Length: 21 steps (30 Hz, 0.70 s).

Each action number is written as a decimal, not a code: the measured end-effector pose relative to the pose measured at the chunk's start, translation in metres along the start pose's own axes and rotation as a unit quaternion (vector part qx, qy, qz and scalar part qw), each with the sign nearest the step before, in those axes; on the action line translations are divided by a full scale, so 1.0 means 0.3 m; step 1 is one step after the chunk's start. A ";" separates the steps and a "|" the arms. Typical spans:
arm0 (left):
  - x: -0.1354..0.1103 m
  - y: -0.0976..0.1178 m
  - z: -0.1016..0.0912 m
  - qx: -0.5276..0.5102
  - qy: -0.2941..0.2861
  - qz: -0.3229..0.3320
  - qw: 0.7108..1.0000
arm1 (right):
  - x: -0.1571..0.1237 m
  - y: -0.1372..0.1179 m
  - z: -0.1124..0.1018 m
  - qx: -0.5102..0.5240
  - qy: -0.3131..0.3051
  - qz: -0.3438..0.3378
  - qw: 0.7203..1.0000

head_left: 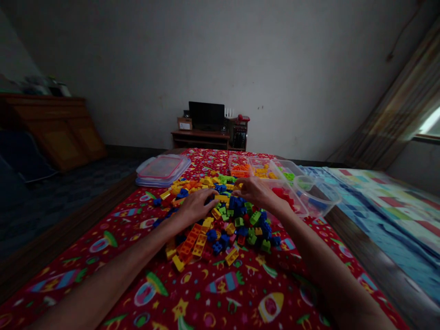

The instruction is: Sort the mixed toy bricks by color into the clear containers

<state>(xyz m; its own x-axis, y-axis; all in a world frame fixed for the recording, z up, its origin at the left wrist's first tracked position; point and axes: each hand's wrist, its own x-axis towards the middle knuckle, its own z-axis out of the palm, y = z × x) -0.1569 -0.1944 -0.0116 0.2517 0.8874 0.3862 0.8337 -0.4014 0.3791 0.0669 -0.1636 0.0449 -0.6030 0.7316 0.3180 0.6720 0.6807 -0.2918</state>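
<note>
A loose pile of toy building bricks (223, 213) in yellow, orange, blue, green and red lies on the table. My left hand (196, 206) reaches over the left part of the pile, thumb and fingers apart, beside a yellow brick (222, 198). My right hand (253, 191) is over the pile's far right side, its fingers curled down and close together. What those fingers hold, if anything, is too small to make out. Near the pile's front edge lie a long orange brick (189, 241) and a small yellow brick (232, 256).
Clear plastic boxes hold sorted bricks: orange (240, 171), yellow (263, 172), green (288, 175) and red (283, 198). A round clear tub (325, 198) stands right of them. Stacked plastic lids (161, 168) lie at the far left on the red patterned tablecloth (137, 275). A bed (374, 206) adjoins the right side.
</note>
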 end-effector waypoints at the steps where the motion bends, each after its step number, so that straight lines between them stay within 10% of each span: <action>1: -0.004 0.002 0.015 0.005 0.011 -0.006 1.000 | 0.009 0.023 -0.012 -0.006 0.017 0.020 1.000; 10: -0.008 -0.006 0.026 -0.008 0.025 -0.004 1.000 | 0.142 0.308 -0.099 -0.128 0.159 0.176 0.963; 21: -0.009 -0.006 0.024 -0.003 0.013 -0.005 1.000 | 0.022 -0.050 0.060 -0.110 -0.055 -0.067 0.990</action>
<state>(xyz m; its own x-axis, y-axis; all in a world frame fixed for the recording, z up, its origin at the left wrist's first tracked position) -0.1556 -0.1945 -0.0193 0.2307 0.8855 0.4033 0.8329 -0.3940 0.3886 0.0451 -0.1683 0.0351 -0.7280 0.6430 0.2377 0.6527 0.7562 -0.0463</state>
